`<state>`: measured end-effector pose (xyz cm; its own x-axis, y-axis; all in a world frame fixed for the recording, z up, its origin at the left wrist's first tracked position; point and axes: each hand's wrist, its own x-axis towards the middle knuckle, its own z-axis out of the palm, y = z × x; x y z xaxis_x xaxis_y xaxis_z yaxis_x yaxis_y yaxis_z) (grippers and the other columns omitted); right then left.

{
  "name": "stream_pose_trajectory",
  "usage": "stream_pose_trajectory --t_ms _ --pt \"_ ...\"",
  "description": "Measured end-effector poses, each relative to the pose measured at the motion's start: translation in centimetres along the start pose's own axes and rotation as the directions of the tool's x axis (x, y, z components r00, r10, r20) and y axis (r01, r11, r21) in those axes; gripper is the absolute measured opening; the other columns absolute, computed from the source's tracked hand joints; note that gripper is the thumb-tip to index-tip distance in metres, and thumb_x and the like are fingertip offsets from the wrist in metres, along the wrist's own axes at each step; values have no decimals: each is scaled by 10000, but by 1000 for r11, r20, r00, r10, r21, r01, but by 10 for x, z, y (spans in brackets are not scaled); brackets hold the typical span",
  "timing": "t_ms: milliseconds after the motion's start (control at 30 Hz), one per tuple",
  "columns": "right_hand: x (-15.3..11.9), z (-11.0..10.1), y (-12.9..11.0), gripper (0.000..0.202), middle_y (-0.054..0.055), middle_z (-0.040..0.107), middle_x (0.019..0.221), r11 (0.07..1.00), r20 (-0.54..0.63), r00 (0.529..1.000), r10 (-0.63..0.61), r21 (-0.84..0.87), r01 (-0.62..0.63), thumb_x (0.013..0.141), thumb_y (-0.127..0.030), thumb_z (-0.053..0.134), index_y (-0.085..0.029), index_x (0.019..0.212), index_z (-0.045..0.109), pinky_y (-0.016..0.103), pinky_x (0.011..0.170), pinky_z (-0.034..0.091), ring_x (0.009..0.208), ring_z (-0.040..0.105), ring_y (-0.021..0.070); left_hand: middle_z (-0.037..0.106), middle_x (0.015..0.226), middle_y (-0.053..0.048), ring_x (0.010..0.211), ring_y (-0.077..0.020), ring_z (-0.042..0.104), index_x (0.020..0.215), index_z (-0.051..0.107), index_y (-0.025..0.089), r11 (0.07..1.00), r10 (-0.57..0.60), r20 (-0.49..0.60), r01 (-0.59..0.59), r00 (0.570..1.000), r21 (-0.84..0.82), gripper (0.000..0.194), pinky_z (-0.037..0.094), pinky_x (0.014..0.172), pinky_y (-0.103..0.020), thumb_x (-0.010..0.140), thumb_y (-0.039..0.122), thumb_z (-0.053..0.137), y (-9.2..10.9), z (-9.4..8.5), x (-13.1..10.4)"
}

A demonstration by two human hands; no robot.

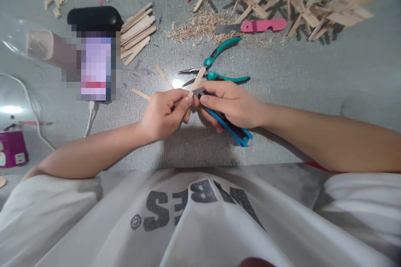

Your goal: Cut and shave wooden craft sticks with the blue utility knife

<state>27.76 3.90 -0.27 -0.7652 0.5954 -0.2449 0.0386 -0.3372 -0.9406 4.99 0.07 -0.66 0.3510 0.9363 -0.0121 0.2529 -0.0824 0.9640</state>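
Near the middle of the table, my left hand (167,112) pinches a pale wooden stick (198,80) that points up and to the right. Two more stick ends, one (140,94) to the left and one (163,75) above, stick out beyond its fingers; whether they are joined to the held stick is hidden. My right hand (233,102) is wrapped round a blue and black tool (239,133) with a grey metal head, which meets the sticks at my left fingertips. Green-handled pliers (216,76) lie with handles spread just above my hands.
Wood shavings (200,25) and a pink-handled knife (263,26) lie beyond the pliers. Stick assemblies (300,0) are piled at the upper right. Loose sticks (138,31), a black case (94,17), a cabled phone (95,62), a clear bottle (37,44) and a purple box (14,149) are on the left.
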Motion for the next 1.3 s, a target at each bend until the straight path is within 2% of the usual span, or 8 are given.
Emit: stream_pose_trajectory --t_ms 200,333,567,733,900,1100,1300 --pt "1 -2 0 226 -54 645 553 1000 19 1000 -9 28 8 1174 -381 571 -207 1032 553 205 416 457 382 572 122 726 673 -18 424 -74 515 955 737 172 986 -47 34 52 998 -160 460 403 413 -210 1119 594 661 -4 2 0" --pt "2 -4 -3 197 -53 656 570 998 41 999 19 56 -22 1172 -343 550 -208 1028 552 203 402 456 378 574 121 721 683 -14 428 -67 531 962 726 169 968 -45 41 53 998 -244 501 418 411 -197 1103 647 674 -8 3 1" --pt "4 -6 -9 159 -52 647 570 995 49 997 63 69 -66 1164 -242 477 -201 1030 552 198 384 452 381 580 121 726 691 -17 437 -69 546 953 718 176 959 -47 36 55 998 -279 542 432 422 -204 1071 704 697 -7 4 4" --pt "4 -8 -6 137 -57 650 574 997 57 997 44 55 -47 1153 -281 534 -203 1042 559 199 395 467 386 575 119 727 687 -20 439 -76 550 948 721 174 952 -64 48 76 997 -298 556 436 422 -216 1060 719 705 -6 4 4" --pt "3 -6 -3 157 -64 640 556 1000 32 999 7 1 -7 1154 -315 548 -214 1037 570 206 414 480 389 572 122 726 687 -14 445 -74 560 954 725 170 951 -82 44 92 996 -294 513 442 427 -208 1063 671 730 -5 4 4" --pt "2 -4 -3 145 -73 622 544 998 -5 1000 18 -55 -18 1154 -272 512 -214 1038 578 209 428 494 392 562 117 744 694 -21 448 -69 572 954 733 166 979 -102 -4 99 995 -178 430 446 439 -191 1093 572 705 -4 6 1" --pt "3 -4 -5 147 -69 616 546 996 -11 998 55 -74 -56 1144 -268 521 -217 1018 576 232 431 511 380 558 129 758 697 -16 449 -65 586 951 744 162 992 -106 -44 103 993 -71 270 430 435 -174 1112 337 617 -2 7 -1"
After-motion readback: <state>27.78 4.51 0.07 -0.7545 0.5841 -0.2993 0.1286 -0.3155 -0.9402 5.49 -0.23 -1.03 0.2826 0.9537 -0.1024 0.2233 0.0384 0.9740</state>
